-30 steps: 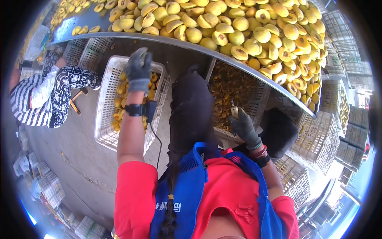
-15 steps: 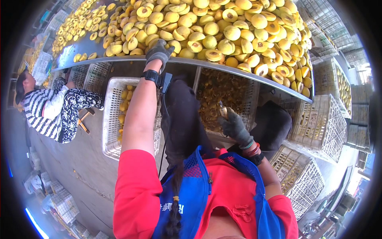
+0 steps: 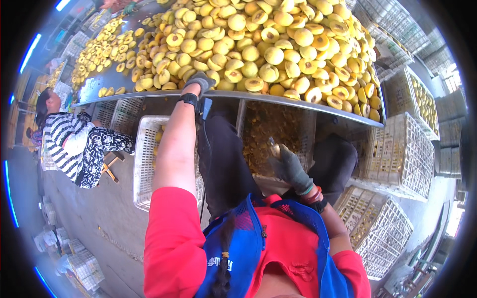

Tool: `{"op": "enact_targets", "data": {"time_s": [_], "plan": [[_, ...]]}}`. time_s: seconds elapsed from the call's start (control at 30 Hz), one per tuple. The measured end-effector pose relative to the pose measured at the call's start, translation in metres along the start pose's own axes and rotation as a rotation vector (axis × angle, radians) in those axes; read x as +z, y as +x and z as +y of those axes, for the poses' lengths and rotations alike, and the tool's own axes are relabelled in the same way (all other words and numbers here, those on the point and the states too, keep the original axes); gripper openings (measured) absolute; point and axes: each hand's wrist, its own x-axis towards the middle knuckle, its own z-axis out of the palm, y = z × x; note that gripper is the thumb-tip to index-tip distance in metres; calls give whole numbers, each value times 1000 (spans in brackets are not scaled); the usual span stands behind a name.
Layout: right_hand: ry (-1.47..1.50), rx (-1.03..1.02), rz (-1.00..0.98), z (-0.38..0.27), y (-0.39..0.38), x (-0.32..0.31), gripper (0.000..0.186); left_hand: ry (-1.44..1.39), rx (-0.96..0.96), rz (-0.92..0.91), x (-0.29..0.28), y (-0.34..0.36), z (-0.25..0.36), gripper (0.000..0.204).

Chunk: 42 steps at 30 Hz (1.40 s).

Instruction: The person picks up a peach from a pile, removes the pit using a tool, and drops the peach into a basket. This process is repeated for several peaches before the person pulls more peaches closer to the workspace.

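Note:
Halved yellow peaches [image 3: 238,44], some showing brown hollows, lie heaped on a metal-edged table [image 3: 293,102]. At its near edge my left hand [image 3: 200,82], in a dark grey glove, reaches against the nearest fruit. Its fingers are largely hidden, so I cannot tell whether it holds a piece. My right hand [image 3: 290,169], gloved too, is over my lap, closed around a small tool [image 3: 274,147] with a pale handle and a short metal tip. Below the tool, between my knees, a crate [image 3: 309,136] contains brownish pits or scraps.
By my left leg stands a white crate [image 3: 141,171] with yellow fruit, partly behind my forearm. Stacked plastic crates [image 3: 397,154] rise on the right. A seated person in a striped top [image 3: 64,141] is at the left, near a small wooden stool [image 3: 110,166].
The view has tilted, so the table and its fruit sit lower in the picture. My left hand stays at the table edge, and my right hand still grips the tool over my lap.

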Motion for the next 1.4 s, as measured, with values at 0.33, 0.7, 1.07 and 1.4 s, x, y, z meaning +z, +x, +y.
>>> {"op": "enact_targets", "data": {"time_s": [0.33, 0.7, 1.07, 1.4], "plan": [[69, 54, 11, -7, 4, -15, 18, -961, 49, -58, 13, -47, -1, 59], [52, -258, 166, -73, 29, -15, 19, -1282, 449, 89, 39, -201, 103, 47], [252, -255, 230, -66, 10, -19, 15, -1043, 659, 414, 73, -219, 127, 47], [97, -224, 173, -72, -2, -30, 14, -964, 679, 564, 83, -231, 141, 45]]}}
